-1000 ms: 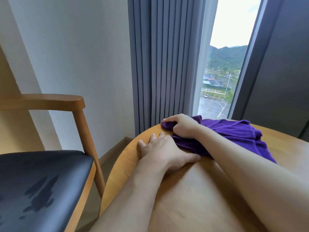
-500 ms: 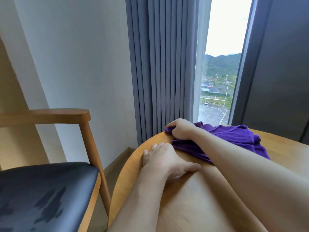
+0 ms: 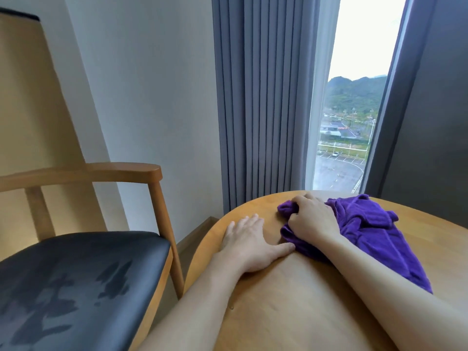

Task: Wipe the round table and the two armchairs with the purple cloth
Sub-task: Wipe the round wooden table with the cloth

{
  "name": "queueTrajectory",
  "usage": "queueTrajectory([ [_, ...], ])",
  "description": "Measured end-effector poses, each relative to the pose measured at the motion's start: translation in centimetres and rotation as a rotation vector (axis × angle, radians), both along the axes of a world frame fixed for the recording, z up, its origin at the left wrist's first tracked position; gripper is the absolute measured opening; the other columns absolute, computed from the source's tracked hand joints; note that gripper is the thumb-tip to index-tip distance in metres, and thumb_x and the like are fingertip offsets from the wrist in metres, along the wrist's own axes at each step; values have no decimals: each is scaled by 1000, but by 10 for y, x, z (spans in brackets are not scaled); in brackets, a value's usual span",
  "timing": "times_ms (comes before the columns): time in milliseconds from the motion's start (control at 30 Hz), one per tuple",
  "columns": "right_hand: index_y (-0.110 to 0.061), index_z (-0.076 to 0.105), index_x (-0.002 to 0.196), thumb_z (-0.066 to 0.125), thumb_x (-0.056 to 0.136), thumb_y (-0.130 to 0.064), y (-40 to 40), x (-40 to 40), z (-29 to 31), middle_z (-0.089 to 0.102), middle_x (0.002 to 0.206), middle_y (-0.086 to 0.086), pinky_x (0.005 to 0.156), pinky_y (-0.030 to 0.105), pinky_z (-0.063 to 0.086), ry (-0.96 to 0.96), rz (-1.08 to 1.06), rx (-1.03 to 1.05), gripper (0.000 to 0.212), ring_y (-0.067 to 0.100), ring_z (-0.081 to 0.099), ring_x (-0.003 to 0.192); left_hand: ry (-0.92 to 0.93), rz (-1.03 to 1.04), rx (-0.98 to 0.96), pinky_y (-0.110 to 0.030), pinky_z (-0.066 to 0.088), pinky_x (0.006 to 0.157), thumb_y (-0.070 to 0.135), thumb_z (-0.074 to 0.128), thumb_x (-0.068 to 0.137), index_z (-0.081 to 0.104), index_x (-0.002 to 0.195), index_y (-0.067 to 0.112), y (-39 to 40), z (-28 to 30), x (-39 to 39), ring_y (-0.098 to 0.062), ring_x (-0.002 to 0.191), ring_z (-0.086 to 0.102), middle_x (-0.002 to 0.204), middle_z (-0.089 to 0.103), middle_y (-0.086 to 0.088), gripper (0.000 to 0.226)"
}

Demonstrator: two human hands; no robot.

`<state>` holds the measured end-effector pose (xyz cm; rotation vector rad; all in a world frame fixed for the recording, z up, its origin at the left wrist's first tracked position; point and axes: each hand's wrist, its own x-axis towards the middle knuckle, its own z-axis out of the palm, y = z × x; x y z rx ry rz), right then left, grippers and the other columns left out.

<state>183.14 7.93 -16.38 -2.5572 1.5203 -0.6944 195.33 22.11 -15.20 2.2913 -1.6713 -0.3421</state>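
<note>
Round table [image 3: 291,312] nearer than before — hands unmoved, right [image 3: 312,219] bunching purple cloth [image 3: 374,231].

Soft window [image 3: 354,97] daylight, wide-angle edge distortion

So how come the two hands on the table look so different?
The left hand lies flat with straight fingers on the bare wood of the round table; the right hand has curled fingers bunching up the purple cloth. The left hand holds nothing; the right hand grips the cloth. The left hand is nearer the armchair. Both rest on the table.
</note>
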Motion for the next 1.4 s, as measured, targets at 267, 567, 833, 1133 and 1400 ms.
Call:
queueTrajectory([
  [267,-36,46,144,29,72,-53,-4,-4,-5,44,156,-4,114,46,26,182,165,124,76,22,39,141,-53,-22,-132,-37,-5,121,77,33,80,26,151,38,87,-25,-8,-3,150,2,162,14,21,81],
  [567,-47,59,131,30,97,-51,-15,81,-2,50,149,-9,111,53,25,119,310,135,46,20,44,137,-65,-8,-257,-30,8,118,62,41,83,44,135,33,84,-19,-14,-6,143,18,149,35,17,60],
  [833,-30,77,107,64,85,-10,-14,8,3,74,112,-6,93,32,48,-45,495,121,33,18,64,105,-33,-35,-243,-29,9,121,65,38,87,38,144,38,90,-24,-6,-1,146,15,156,28,21,64],
  [1133,-43,69,120,50,88,-28,-19,66,2,67,133,-7,101,37,45,24,312,75,40,22,60,120,-39,-17,-252,-32,11,122,65,33,83,36,141,41,87,-25,-11,0,145,13,157,27,21,63],
  [1400,-31,77,108,59,83,-14,15,38,0,73,117,-12,99,27,48,-82,599,216,36,9,64,109,-10,-47,-282,-26,9,120,62,36,83,37,143,44,89,-27,-3,4,143,15,155,29,24,62],
])
